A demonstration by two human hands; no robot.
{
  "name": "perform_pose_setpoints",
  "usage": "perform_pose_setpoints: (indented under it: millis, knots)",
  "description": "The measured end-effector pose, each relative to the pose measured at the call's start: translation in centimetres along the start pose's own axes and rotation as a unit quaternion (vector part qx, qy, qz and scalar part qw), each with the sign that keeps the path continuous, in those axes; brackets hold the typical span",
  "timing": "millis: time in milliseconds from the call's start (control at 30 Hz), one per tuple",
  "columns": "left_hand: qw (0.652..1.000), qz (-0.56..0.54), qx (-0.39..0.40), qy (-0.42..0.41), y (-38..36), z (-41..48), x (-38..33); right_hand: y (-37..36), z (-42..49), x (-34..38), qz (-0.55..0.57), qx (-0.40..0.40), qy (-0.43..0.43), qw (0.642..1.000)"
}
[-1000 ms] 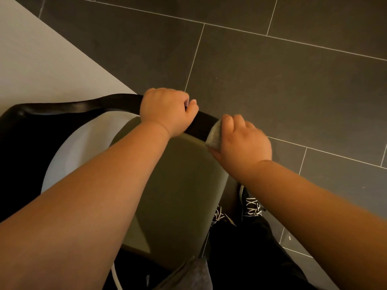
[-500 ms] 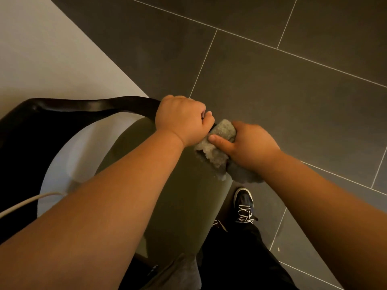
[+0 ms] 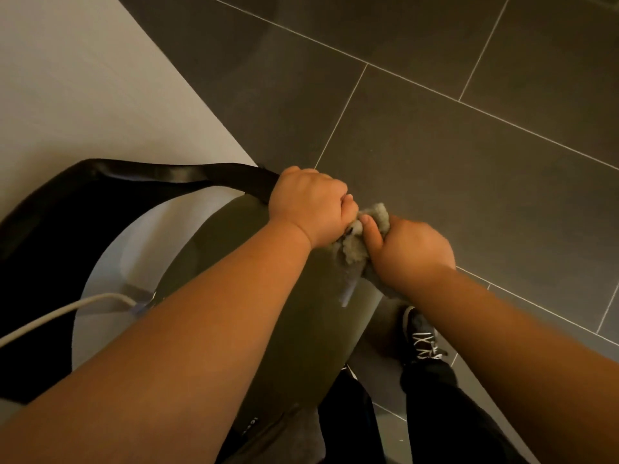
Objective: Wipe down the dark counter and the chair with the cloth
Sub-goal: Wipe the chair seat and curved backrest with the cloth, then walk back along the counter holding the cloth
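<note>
Cloth (image 3: 353, 251) first: where is it? asks one speaker.

Bunched up at the right end of the chair's (image 3: 167, 175) black top rail, answers the other. It is a grey, fluffy wad, and a loose end of it hangs down over the chair's olive-green padded part (image 3: 234, 229).

Who has hold of it?

The person's right hand (image 3: 407, 249). Its fingers are curled round the wad and the thumb lies across the top, so the hand is closed on the cloth and presses it against the chair.

And the left hand (image 3: 310, 207)?

Clenched in a fist round the black rail, just beside the cloth; its knuckles touch the wad. Both forearms reach in from the lower edge of the view.

What lies around the chair?

Dark grey floor tiles (image 3: 435, 128) with pale joints lie beyond and to the right, and a white surface (image 3: 83, 95) fills the upper left. A white cable (image 3: 67, 309) comes in from the left edge under the left forearm. Below the right arm there is a black shoe (image 3: 420, 333) with white laces, and a black trouser leg (image 3: 432, 413) above it.
</note>
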State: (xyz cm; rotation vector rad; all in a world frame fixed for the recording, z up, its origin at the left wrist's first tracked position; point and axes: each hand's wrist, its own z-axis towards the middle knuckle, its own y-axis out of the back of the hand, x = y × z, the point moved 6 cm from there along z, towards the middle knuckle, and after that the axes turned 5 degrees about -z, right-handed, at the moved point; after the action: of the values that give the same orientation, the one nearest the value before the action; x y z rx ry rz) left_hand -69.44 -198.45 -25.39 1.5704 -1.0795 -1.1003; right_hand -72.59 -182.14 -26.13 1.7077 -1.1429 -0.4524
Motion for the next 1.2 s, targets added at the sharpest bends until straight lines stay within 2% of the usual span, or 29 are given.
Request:
perform_pose_setpoints:
  millis: [133,233,300,367,467,533,633,700,767,833,1000,1100,1200]
  knots:
    - [1.0,-0.009,0.003,0.016,0.0,-0.1,0.2,0.0,0.7,0.9,-0.021,-0.049,0.034,0.998]
    - [0.999,-0.02,-0.009,0.04,0.2,-0.3,0.2,0.0,-0.5,0.6,-0.014,-0.085,0.108,0.99]
    - [0.996,-0.022,-0.025,0.084,0.2,-0.9,0.7,-0.2,-1.5,-0.2,-0.001,-0.094,0.147,0.985]
    - [0.989,-0.016,-0.035,0.142,-0.2,-1.6,1.3,-0.7,-2.6,-1.6,0.037,-0.063,0.163,0.984]
    - [0.973,-0.045,-0.021,0.226,-0.5,-2.8,1.0,-1.3,-4.1,-3.9,0.103,0.034,0.163,0.981]
    - [0.96,-0.095,-0.003,0.262,-0.6,-4.5,0.2,-1.2,-4.1,-4.8,0.069,0.083,0.166,0.98]
    - [0.929,-0.2,-0.002,0.313,-0.6,-10.4,-2.7,0.8,-2.9,-5.2,-0.061,0.124,0.184,0.973]
    - [0.888,-0.256,0.007,0.382,-0.9,-15.8,-5.2,2.6,-2.9,-5.2,-0.108,0.14,0.199,0.964]
    - [0.839,-0.31,0.026,0.447,-1.2,-21.0,-7.2,4.6,-3.6,-5.1,-0.107,0.14,0.211,0.961]
    - [0.809,-0.335,0.05,0.48,-0.7,-24.8,-8.2,6.5,-4.5,-4.8,-0.069,0.146,0.211,0.964]
    - [0.794,-0.339,0.079,0.498,5.5,-29.7,-9.8,11.4,-6.2,-1.8,-0.025,0.154,0.224,0.962]
    - [0.788,-0.332,0.038,0.516,10.5,-32.5,-11.7,13.7,-8.1,1.1,-0.054,0.156,0.255,0.953]
    - [0.766,-0.354,-0.008,0.537,13.8,-35.7,-13.7,16.4,-11.1,3.6,-0.054,0.148,0.304,0.94]
